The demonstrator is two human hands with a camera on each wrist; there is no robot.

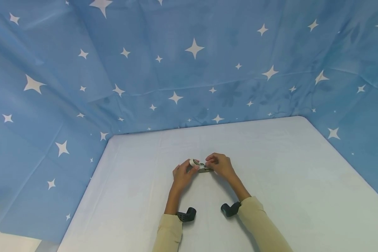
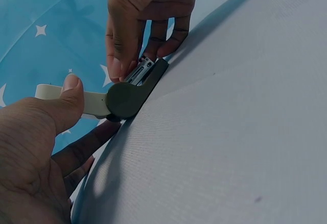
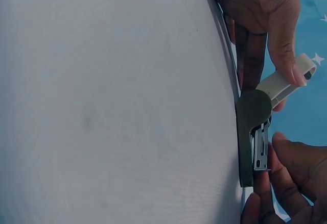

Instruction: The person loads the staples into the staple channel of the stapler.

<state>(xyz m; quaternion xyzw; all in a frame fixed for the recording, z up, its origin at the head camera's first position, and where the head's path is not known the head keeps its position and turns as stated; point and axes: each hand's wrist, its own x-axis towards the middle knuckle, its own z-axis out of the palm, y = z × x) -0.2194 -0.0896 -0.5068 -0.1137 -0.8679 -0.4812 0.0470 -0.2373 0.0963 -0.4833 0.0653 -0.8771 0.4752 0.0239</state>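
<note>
A stapler (image 1: 204, 170) with a white top arm (image 2: 94, 103) and a dark green base (image 3: 246, 155) is folded wide apart just above the table. Its metal staple magazine (image 3: 261, 150) lies exposed along the base. My left hand (image 1: 182, 176) grips the white arm, thumb on one side and fingers behind. At the other end, my right hand (image 1: 221, 165) has its curled fingers around the tip of the magazine and base. Whether a small piece is pinched between its thumb and forefinger is hidden.
A white cloth covers the table (image 1: 283, 168). Blue fabric with white stars (image 1: 176, 70) hangs behind the table and along its sides. Dark wrist cameras (image 1: 187, 214) sit on both forearms, below beige sleeves' cuffs.
</note>
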